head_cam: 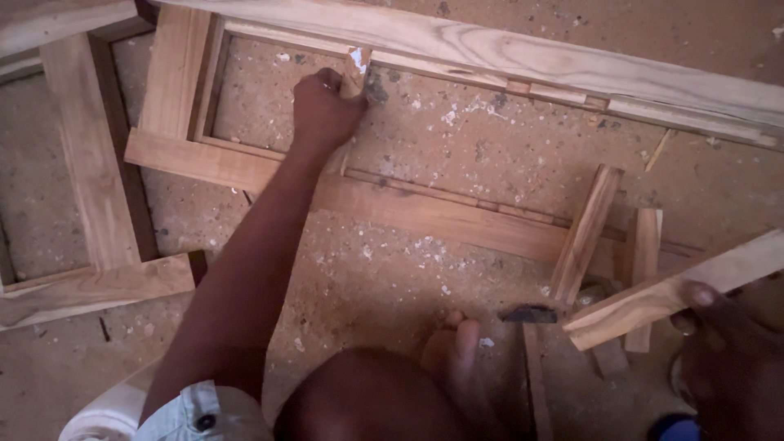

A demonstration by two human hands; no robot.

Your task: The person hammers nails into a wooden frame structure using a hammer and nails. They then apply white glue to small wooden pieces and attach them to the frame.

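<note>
Wooden slat, short and light-coloured, stands between the frame's two long rails on the sandy floor, its upper end at the far rail where white flecks show. I see my left hand closed around this slat near its top, arm reaching forward. My right hand, at the lower right edge, grips a loose plank that slants up toward the right. A hammer lies on the floor beside a bare foot. Two more short slats lean across the near rail. A second frame lies at left.
</note>
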